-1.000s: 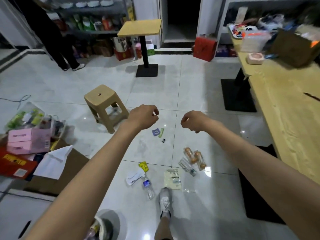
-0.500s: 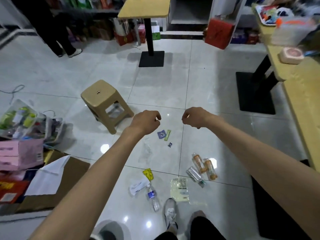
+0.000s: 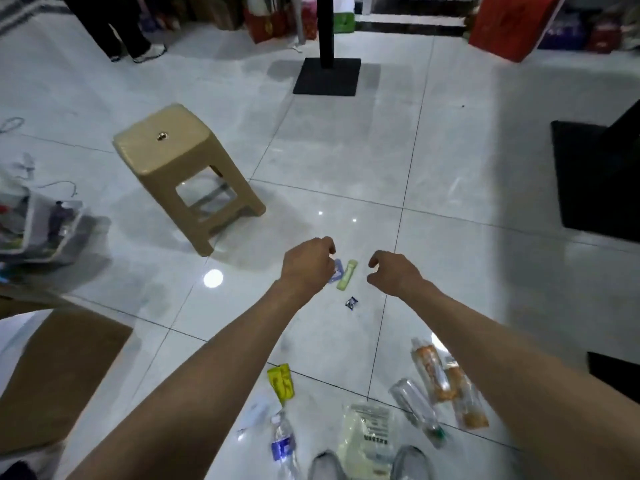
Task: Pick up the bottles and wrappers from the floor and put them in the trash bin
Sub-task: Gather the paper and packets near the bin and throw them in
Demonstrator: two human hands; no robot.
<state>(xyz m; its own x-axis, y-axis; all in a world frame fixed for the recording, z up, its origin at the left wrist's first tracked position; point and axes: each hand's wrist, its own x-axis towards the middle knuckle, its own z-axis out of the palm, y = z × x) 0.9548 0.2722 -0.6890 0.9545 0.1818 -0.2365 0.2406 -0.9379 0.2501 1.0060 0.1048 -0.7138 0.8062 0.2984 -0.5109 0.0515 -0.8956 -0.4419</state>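
Both arms reach forward over the white tiled floor. My left hand (image 3: 306,263) hangs with fingers curled, just above a purple wrapper (image 3: 336,271). My right hand (image 3: 393,271) is loosely curled and holds nothing. Between them lies a light green wrapper (image 3: 346,279), with a small dark blue wrapper (image 3: 351,302) nearer me. Closer to my feet lie a yellow wrapper (image 3: 281,382), a white wrapper (image 3: 254,412), a blue-labelled clear bottle (image 3: 283,441), a pale printed bag (image 3: 367,434), a clear bottle (image 3: 417,412) and two orange bottles (image 3: 431,370). No trash bin is in view.
A tan plastic stool (image 3: 180,168) stands to the left ahead. A black table base (image 3: 327,76) is farther back, another black base (image 3: 595,174) at the right. Flat cardboard (image 3: 59,375) and a cluttered white basket (image 3: 41,230) lie at the left. A person's legs (image 3: 117,29) stand far left.
The view has moved forward and tipped down. Both hands have dropped lower and closer to the purple and green wrappers. The litter lies where it was.
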